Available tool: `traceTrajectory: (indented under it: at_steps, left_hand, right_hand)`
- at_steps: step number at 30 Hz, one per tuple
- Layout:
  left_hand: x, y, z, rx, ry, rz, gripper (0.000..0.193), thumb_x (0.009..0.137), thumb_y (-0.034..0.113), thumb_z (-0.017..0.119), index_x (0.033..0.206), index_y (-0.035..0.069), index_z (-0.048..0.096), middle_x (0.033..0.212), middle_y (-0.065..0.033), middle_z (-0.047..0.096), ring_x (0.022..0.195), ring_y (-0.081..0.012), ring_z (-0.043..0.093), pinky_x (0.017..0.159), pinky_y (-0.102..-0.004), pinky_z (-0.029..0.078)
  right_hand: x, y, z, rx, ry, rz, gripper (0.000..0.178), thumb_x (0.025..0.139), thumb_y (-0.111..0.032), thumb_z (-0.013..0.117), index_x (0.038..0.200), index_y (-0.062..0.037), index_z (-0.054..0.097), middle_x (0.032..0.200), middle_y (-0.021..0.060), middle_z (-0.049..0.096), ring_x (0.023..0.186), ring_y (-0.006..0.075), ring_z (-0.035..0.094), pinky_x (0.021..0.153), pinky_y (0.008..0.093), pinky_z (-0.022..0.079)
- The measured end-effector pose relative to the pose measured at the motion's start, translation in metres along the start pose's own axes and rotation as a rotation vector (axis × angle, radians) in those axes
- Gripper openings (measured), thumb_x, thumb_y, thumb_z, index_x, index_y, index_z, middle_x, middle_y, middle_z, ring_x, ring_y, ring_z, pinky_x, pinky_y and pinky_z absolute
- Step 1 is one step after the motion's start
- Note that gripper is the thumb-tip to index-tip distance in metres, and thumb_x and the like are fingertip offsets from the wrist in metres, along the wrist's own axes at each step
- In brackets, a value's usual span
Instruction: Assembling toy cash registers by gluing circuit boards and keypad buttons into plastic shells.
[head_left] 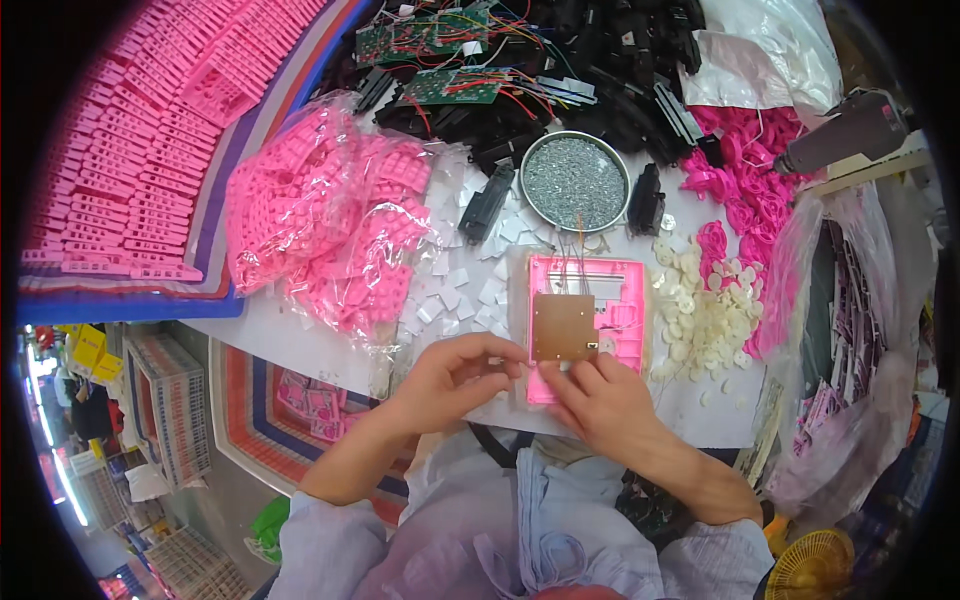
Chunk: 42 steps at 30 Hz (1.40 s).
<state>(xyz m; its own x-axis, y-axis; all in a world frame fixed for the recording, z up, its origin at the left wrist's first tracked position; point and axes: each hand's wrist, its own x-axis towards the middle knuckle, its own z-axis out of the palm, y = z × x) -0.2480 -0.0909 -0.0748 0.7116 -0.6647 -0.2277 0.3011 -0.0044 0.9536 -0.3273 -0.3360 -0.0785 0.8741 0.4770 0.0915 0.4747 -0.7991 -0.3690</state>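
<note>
A pink plastic case (625, 357) lies open-side up in front of me. On it rests a brown circuit board (565, 325), with thin wires running from its far edge. My right hand (608, 400) has its bent fingers closed at the board's near edge; the tips are partly hidden. My left hand (455, 378) is curled, its fingertips together at the case's left edge. Anything small between those tips is too fine to make out.
Beyond the case stands a round tray of screws (575, 182). White squares (460, 290) and bagged pink keypads (330, 220) lie left, cream discs (700, 310) and pink cords (745, 180) right. Green circuit boards (450, 88) and black parts fill the back. An electric screwdriver (850, 130) is far right.
</note>
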Motion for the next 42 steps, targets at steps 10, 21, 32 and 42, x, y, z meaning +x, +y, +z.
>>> traceTrajectory:
  at_steps: [10, 21, 32, 42]
  left_hand:
    - [0.019, -0.017, 0.019, -0.044, 0.166, 0.145, 0.023, 0.095, -0.003, 0.06, 0.116, -0.002, 0.069, 0.106, -0.007, 0.068, 0.088, -0.0135, 0.066, 0.077, -0.0264, 0.055]
    - [0.022, -0.005, 0.032, -0.193, 0.187, -0.035, 0.049, 0.092, -0.002, 0.066, 0.135, 0.001, 0.042, 0.093, -0.0063, 0.068, 0.077, -0.0075, 0.063, 0.065, -0.0204, 0.049]
    - [0.019, 0.005, 0.045, 0.473, -0.009, 0.042, 0.069, 0.086, 0.0, 0.071, 0.143, 0.004, 0.032, 0.084, -0.0039, 0.068, 0.067, -0.0095, 0.06, 0.063, -0.0243, 0.047]
    - [0.036, 0.012, 0.06, 0.567, -0.088, 0.065, 0.067, 0.085, 0.002, 0.069, 0.142, 0.005, 0.034, 0.091, -0.0083, 0.068, 0.077, -0.0224, 0.066, 0.067, -0.0338, 0.052]
  right_hand:
    - [-0.002, 0.018, -0.021, 0.185, -0.166, -0.057, 0.048, 0.085, -0.029, 0.072, 0.126, -0.006, 0.064, 0.097, 0.0064, 0.056, 0.095, 0.0254, 0.055, 0.076, 0.0345, 0.052]
    - [-0.009, 0.009, -0.006, -0.003, 0.0, -0.058, 0.048, 0.083, -0.024, 0.07, 0.127, -0.0058, 0.064, 0.093, 0.0041, 0.057, 0.088, 0.0246, 0.055, 0.074, 0.0344, 0.05]
    - [-0.002, 0.019, -0.027, 0.381, 0.219, 0.016, 0.035, 0.079, -0.013, 0.075, 0.113, -0.009, 0.071, 0.086, 0.007, 0.062, 0.08, 0.0277, 0.061, 0.066, 0.0384, 0.051]
    - [-0.008, 0.024, -0.037, 0.538, 0.099, 0.196, 0.017, 0.082, -0.006, 0.073, 0.098, -0.0059, 0.068, 0.089, 0.0107, 0.065, 0.081, 0.03, 0.063, 0.071, 0.0395, 0.052]
